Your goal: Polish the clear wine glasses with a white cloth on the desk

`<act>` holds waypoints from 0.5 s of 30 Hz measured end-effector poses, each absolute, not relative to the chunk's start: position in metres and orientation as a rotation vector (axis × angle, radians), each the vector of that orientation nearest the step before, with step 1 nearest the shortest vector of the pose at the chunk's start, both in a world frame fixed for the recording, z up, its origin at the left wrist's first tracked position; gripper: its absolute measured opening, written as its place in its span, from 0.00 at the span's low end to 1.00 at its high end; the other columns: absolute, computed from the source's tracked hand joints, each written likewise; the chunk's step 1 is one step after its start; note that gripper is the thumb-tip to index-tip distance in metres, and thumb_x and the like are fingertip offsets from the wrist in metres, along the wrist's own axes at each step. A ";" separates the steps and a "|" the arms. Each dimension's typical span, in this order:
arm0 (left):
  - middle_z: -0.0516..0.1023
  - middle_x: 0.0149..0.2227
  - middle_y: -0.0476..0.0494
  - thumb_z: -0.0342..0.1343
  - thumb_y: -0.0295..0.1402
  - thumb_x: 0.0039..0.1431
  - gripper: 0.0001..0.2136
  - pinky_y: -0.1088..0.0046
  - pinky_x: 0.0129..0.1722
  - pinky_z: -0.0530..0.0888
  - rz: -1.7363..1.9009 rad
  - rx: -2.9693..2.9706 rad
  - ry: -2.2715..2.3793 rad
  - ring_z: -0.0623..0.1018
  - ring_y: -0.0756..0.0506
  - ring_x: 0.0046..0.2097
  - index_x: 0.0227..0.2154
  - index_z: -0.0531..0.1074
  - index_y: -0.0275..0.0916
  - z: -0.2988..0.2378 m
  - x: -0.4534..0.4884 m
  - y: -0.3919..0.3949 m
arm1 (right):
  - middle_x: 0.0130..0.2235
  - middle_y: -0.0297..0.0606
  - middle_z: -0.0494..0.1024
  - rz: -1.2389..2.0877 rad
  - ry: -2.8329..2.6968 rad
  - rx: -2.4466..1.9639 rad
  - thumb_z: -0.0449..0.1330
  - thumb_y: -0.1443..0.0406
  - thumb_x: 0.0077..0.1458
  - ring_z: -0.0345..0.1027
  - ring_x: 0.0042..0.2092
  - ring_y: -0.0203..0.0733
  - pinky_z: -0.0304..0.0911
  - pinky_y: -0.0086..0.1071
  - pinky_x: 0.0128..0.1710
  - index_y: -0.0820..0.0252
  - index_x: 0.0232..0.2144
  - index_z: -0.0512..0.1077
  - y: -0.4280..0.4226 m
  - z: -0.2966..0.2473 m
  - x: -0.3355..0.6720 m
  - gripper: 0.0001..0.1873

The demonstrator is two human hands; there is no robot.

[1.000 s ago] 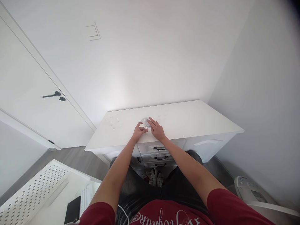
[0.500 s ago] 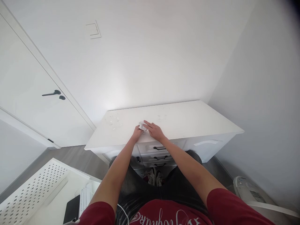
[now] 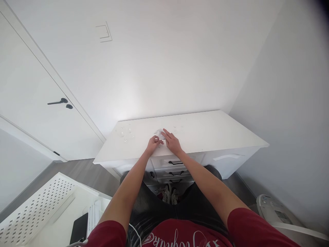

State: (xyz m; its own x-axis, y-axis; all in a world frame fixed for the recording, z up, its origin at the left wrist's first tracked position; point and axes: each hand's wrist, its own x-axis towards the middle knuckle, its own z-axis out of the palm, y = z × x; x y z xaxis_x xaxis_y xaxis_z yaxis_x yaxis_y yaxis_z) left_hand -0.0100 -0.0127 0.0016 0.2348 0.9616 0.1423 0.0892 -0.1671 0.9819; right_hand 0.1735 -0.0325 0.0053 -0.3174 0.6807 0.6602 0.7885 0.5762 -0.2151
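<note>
Above the front part of the white cabinet top, my two hands are close together. My left hand (image 3: pixel 153 144) has its fingers curled, closed around what looks like a small clear glass, mostly hidden and hard to see. My right hand (image 3: pixel 173 142) presses a crumpled white cloth (image 3: pixel 161 133) against it, fingers pointing up and to the left. Whether the cloth is fabric or tissue I cannot make out. To the left, several clear glasses (image 3: pixel 125 140) stand on the cabinet top (image 3: pixel 210 132). Faint transparent pieces (image 3: pixel 175 128) lie beyond my right hand.
Drawers with black handles (image 3: pixel 176 162) front the cabinet, close to my knees. A wall rises behind it, and a white door (image 3: pixel 28 92) is at left. A white perforated panel (image 3: pixel 38 209) stands lower left; a pale appliance (image 3: pixel 277 212) is lower right.
The cloth and my right hand have shifted slightly right and away from me. My left fingers have turned, and more of them show below the cloth.
</note>
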 end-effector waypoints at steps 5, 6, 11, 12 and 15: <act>0.81 0.37 0.39 0.63 0.38 0.50 0.16 0.68 0.40 0.69 1.141 1.502 1.061 0.78 0.42 0.40 0.40 0.72 0.36 0.006 -0.011 -0.016 | 0.68 0.28 0.57 -0.245 -2.208 -1.067 0.46 0.72 0.63 0.68 0.48 0.43 0.71 0.37 0.45 0.47 0.64 0.62 -0.033 0.005 0.172 0.30; 0.82 0.37 0.39 0.62 0.39 0.51 0.18 0.67 0.41 0.69 1.116 1.508 1.043 0.78 0.42 0.41 0.43 0.71 0.36 0.007 -0.011 -0.016 | 0.69 0.29 0.57 -0.241 -2.159 -1.115 0.46 0.72 0.63 0.68 0.48 0.44 0.71 0.37 0.43 0.48 0.64 0.62 -0.033 0.005 0.172 0.30; 0.82 0.37 0.39 0.61 0.39 0.52 0.16 0.67 0.41 0.69 1.069 1.524 1.052 0.77 0.42 0.40 0.41 0.72 0.36 0.007 -0.012 -0.016 | 0.69 0.29 0.57 -0.235 -2.118 -1.135 0.45 0.72 0.63 0.68 0.47 0.43 0.71 0.36 0.42 0.49 0.63 0.63 -0.034 0.005 0.172 0.29; 0.82 0.37 0.39 0.61 0.38 0.51 0.14 0.67 0.40 0.69 1.083 1.518 1.074 0.77 0.42 0.40 0.38 0.73 0.36 0.006 -0.012 -0.015 | 0.68 0.28 0.57 -0.245 -2.163 -1.095 0.46 0.72 0.63 0.68 0.47 0.43 0.71 0.36 0.44 0.48 0.62 0.64 -0.034 0.005 0.172 0.28; 0.82 0.35 0.40 0.58 0.37 0.52 0.10 0.66 0.42 0.69 1.073 1.560 1.087 0.77 0.42 0.41 0.34 0.75 0.35 0.004 -0.011 -0.013 | 0.68 0.28 0.57 -0.253 -2.153 -1.125 0.47 0.72 0.63 0.68 0.47 0.44 0.71 0.36 0.43 0.50 0.62 0.65 -0.033 0.005 0.172 0.28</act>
